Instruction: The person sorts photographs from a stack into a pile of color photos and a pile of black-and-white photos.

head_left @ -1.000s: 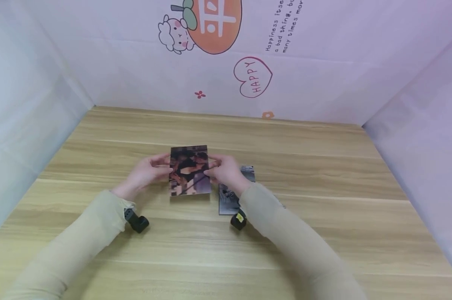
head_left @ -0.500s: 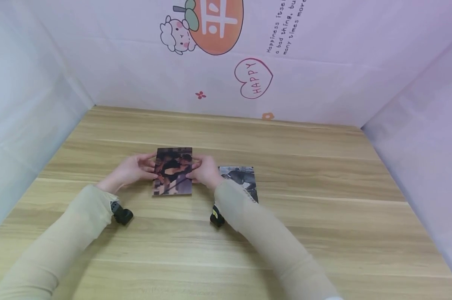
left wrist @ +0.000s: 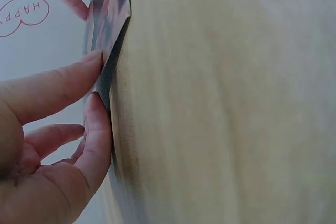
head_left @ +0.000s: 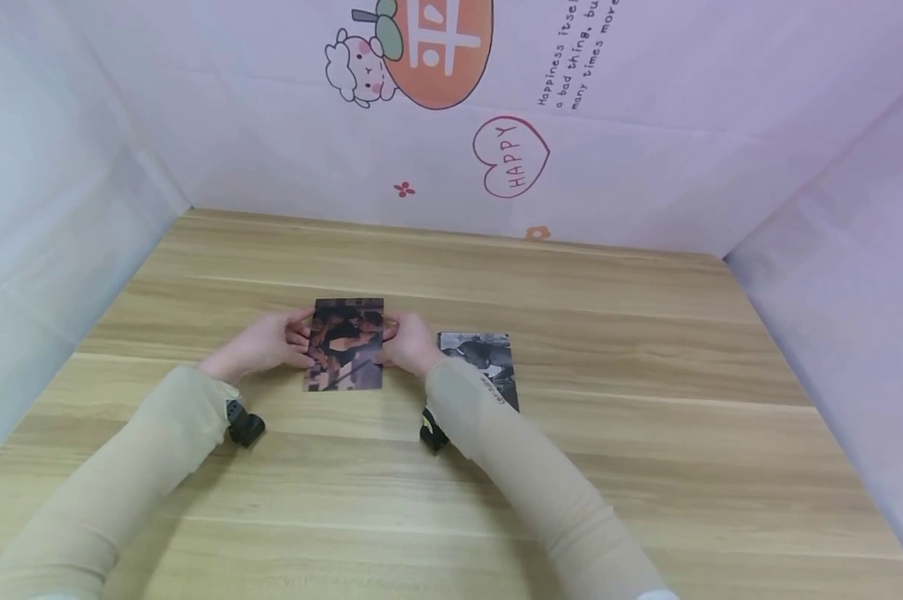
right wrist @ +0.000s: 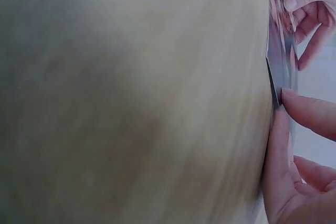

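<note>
A colour photo print (head_left: 345, 346) lies low over the table, left of the middle in the head view. My left hand (head_left: 267, 342) pinches its left edge; in the left wrist view the thumb (left wrist: 63, 85) is on the face and the fingertips are at the edge by the tabletop. My right hand (head_left: 410, 343) pinches the opposite edge, thumb (right wrist: 312, 114) on the face in the right wrist view. The near edge looks very close to the wood; I cannot tell whether it touches. A black-and-white photo print (head_left: 489, 354) lies to the right, partly hidden by my right sleeve.
The wood-grain table (head_left: 646, 400) is enclosed by a printed white back sheet (head_left: 631, 183) and white side sheets. A black wrist camera (head_left: 246, 425) sits under the left sleeve, another camera (head_left: 432, 433) under the right.
Both hands have carried the colour print leftward, then lowered it slightly toward the table. More of the black-and-white print's right part shows from behind my right arm.
</note>
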`<state>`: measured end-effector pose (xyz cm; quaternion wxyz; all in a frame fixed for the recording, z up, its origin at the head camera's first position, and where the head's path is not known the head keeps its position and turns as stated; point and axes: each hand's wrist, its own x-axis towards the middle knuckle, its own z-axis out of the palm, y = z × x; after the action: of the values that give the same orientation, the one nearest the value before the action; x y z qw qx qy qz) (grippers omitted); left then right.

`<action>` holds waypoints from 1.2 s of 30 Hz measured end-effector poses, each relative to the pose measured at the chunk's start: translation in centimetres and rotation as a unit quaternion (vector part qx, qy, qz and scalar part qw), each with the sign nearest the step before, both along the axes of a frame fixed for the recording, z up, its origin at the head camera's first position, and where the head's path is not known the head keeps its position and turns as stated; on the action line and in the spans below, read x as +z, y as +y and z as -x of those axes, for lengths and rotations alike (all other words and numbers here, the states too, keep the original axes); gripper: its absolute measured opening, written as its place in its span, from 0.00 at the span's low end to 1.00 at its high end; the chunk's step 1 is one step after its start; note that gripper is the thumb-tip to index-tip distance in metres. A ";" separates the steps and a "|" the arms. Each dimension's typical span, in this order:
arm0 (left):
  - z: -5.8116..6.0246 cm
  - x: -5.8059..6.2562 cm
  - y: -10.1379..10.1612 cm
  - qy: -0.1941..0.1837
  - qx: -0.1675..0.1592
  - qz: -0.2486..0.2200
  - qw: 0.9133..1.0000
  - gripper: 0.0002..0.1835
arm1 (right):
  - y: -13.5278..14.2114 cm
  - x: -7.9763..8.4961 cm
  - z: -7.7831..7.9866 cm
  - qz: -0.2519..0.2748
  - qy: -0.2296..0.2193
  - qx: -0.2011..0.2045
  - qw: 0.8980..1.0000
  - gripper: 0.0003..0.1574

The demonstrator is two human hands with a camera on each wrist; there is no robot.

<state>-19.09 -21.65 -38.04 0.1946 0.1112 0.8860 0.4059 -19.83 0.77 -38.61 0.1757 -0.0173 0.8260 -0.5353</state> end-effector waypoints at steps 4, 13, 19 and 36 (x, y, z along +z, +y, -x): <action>-0.1 0.3 0.3 0.006 -0.007 0.021 1.000 0.47 | 0.0 0.0 0.1 -0.061 0.022 0.015 0.998 0.49; -0.3 0.8 0.5 0.040 -0.022 0.030 0.999 0.44 | -0.3 0.5 0.0 -0.124 0.032 0.021 0.992 0.48; -0.3 0.8 0.2 0.057 -0.016 0.036 0.998 0.42 | -0.1 0.7 0.0 -0.062 -0.002 0.001 0.998 0.47; -1.0 2.2 0.9 0.046 0.061 -0.034 0.997 0.40 | 2.3 4.2 -1.1 0.038 -0.030 0.022 0.999 0.40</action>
<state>-18.06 -20.77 -35.84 0.1251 0.0821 0.8848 0.4413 -18.72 3.11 -34.39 0.2115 -0.0260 0.7988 -0.5626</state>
